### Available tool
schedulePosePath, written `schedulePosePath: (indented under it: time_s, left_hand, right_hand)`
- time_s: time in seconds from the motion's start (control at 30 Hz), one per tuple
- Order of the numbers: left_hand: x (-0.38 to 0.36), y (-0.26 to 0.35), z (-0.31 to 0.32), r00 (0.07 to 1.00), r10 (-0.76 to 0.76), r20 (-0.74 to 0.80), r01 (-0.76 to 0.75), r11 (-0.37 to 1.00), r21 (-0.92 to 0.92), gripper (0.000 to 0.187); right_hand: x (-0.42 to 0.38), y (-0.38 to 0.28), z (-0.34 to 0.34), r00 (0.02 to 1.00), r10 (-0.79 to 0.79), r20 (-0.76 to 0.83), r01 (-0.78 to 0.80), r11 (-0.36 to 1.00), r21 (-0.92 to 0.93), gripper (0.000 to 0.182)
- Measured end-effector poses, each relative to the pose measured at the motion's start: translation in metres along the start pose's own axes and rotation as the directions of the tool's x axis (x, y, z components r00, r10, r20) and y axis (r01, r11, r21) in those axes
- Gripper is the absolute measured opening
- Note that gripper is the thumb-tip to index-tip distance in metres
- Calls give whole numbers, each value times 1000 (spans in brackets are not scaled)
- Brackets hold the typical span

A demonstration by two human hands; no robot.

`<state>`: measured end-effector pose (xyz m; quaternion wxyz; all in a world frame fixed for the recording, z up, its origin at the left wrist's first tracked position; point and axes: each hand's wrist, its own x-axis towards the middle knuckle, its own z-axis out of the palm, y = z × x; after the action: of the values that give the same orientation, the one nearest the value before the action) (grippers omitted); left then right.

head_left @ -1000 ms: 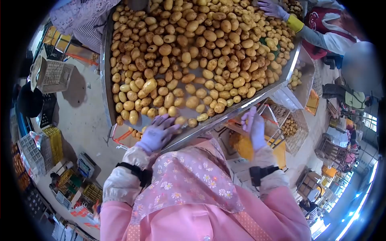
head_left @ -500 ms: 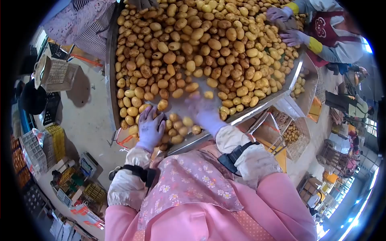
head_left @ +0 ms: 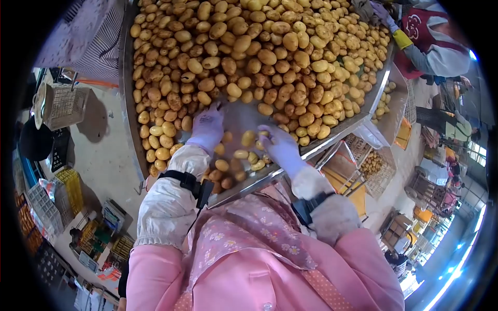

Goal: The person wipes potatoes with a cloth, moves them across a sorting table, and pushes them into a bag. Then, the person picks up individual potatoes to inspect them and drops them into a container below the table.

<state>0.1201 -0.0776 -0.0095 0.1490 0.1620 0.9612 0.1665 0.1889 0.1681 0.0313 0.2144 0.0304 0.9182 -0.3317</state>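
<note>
A thick heap of potatoes (head_left: 280, 57) covers the metal sorting table (head_left: 239, 115). My left hand (head_left: 208, 125), in a lilac glove, reaches forward to the near edge of the heap with its fingers stretched out and slightly blurred. In the same kind of glove, my right hand (head_left: 282, 147) is curled round a potato (head_left: 264, 133) near the front rim. Between my hands, several loose potatoes (head_left: 241, 154) lie on the metal, some smeared by motion. More potatoes (head_left: 226, 182) are gathered by the front rim below my left wrist.
A co-worker's gloved hand (head_left: 383, 14) touches a dark cloth at the far right of the heap. Another person's striped clothing (head_left: 106, 46) is at the left edge. Below the right rim stands a crate with potatoes (head_left: 371, 164). Crates (head_left: 70, 106) stand on the floor left.
My left hand has moved forward and right to the heap. My right hand has drawn back a little and closed on a potato. Loose potatoes between my hands have shifted.
</note>
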Motion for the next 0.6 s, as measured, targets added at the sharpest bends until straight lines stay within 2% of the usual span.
schedulePosePath:
  time_s: [0.03,0.1,0.13,0.17,0.2,0.23,0.3,0.33,0.37,0.4,0.47,0.53,0.57,0.6]
  left_hand:
    - [-3,-4,1,1000,0,0,0,1000,0,45]
    - [-19,-12,4,995,77,-63,-82,992,-91,38]
    - [-28,-16,6,995,85,-54,-90,992,-92,38]
    - [-37,-18,9,995,81,-53,-86,991,-101,33]
    - [-45,-18,13,996,72,-59,-78,991,-112,28]
    - [-49,-18,21,1000,13,-23,-14,997,-71,25]
    - [-60,-8,17,997,12,-83,-20,995,-102,28]
    - [-65,-4,17,991,3,-134,-20,992,-125,31]
    - [-69,1,24,980,0,-200,-21,994,-106,35]
    - [-77,15,18,980,-1,-199,-19,995,-102,35]
    - [-89,53,0,983,130,-129,-126,991,36,39]
    - [-92,73,25,904,424,54,-419,904,-87,40]
    - [-95,79,33,908,416,51,-411,908,-81,40]
    - [-97,81,39,913,406,-30,-407,910,-80,38]
  right_hand:
    - [-14,2,-6,996,59,-69,-35,952,305,30]
    - [-58,39,-13,930,67,-361,37,961,273,30]
    - [-89,59,-32,911,283,-299,-212,945,247,31]
    - [-118,112,-33,891,134,-433,-119,991,61,32]
    - [-143,127,-44,826,196,-529,11,932,362,35]
    - [-172,163,-59,784,488,-385,-282,831,479,40]
    - [-206,206,-71,755,460,-468,-465,878,114,47]
    - [-202,205,-73,758,453,-470,-459,882,110,47]
    - [-192,194,-73,806,366,-465,-398,917,31,46]
    - [-180,176,-70,846,282,-453,-337,941,-43,44]
    - [-128,102,-46,911,98,-400,-99,995,20,21]
    - [-96,28,-28,893,-148,-425,187,981,52,24]
    - [-87,15,-15,900,-205,-384,219,976,-9,29]
    - [-79,5,-8,901,-267,-342,259,963,-70,34]
